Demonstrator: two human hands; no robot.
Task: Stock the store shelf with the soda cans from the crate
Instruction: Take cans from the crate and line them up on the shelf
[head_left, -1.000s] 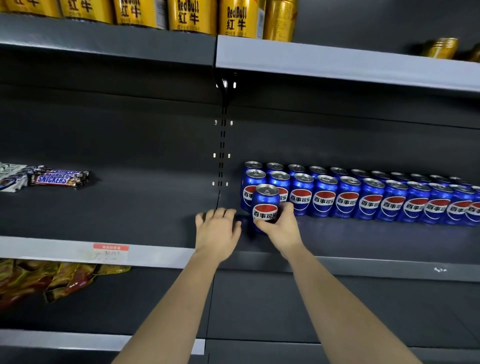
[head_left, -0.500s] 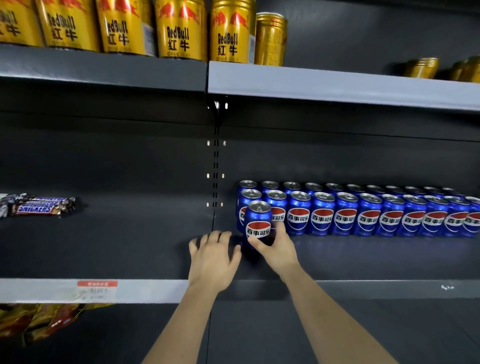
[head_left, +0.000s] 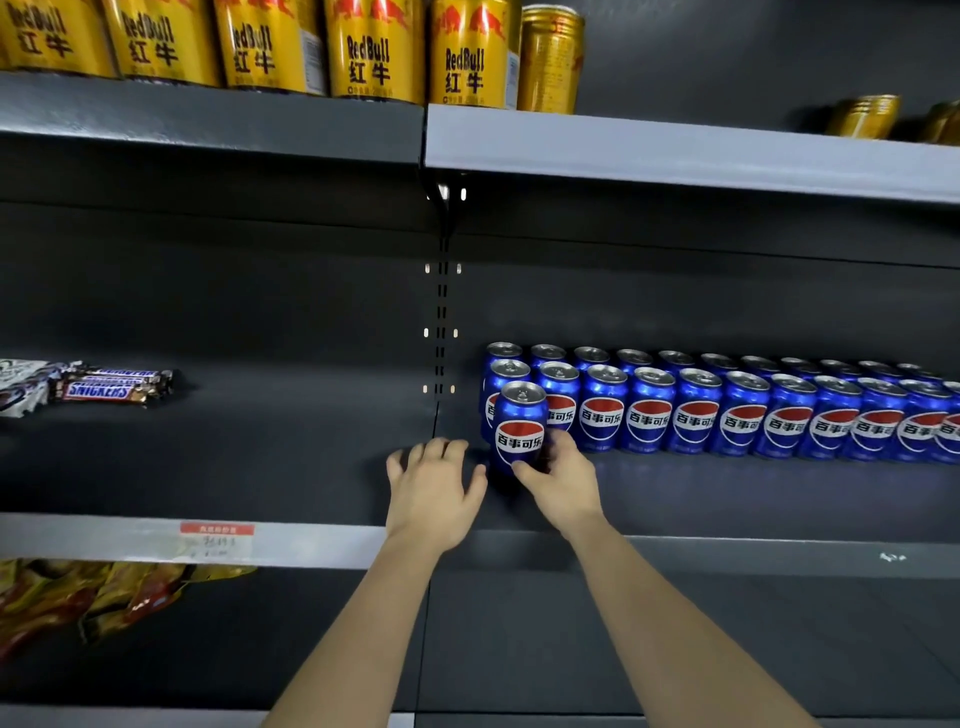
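Stocked cans (head_left: 743, 415) just behind held can (head_left: 519, 428)

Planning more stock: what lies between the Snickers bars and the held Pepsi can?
Head view: bare shelf, then the left hand beside the Pepsi can.

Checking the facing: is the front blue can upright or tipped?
Upright. The front blue can has its silver top up and logo level, like the rows behind; the right hand grips its lower part.
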